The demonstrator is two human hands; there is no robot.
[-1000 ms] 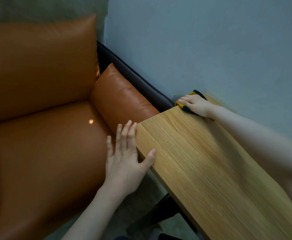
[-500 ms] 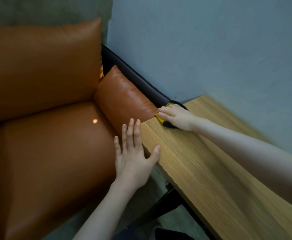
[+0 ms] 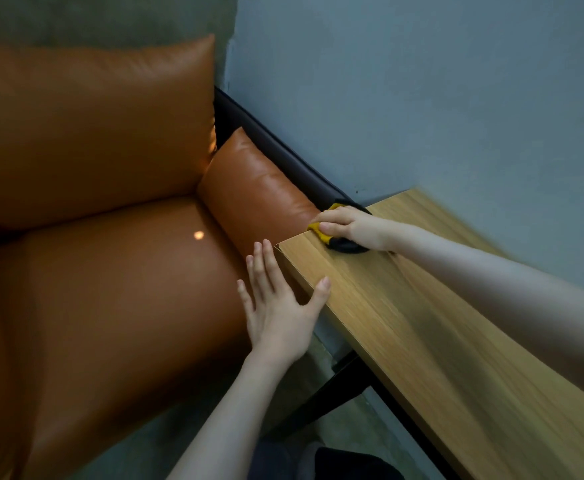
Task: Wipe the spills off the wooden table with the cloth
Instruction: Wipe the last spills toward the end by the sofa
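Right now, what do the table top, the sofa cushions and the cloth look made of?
Table top: wood or wood-look laminate, matte, straight pale grain; which one can't be told.
Sofa cushions: leather or faux leather, orange-brown, smooth sheen with soft creases.
Cloth: soft fabric, yellow and black, bunched under the right hand; weave too small to tell.

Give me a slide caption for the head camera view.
Right hand presses a yellow-and-black cloth onto the wooden table corner beside an orange sofa; left hand open.
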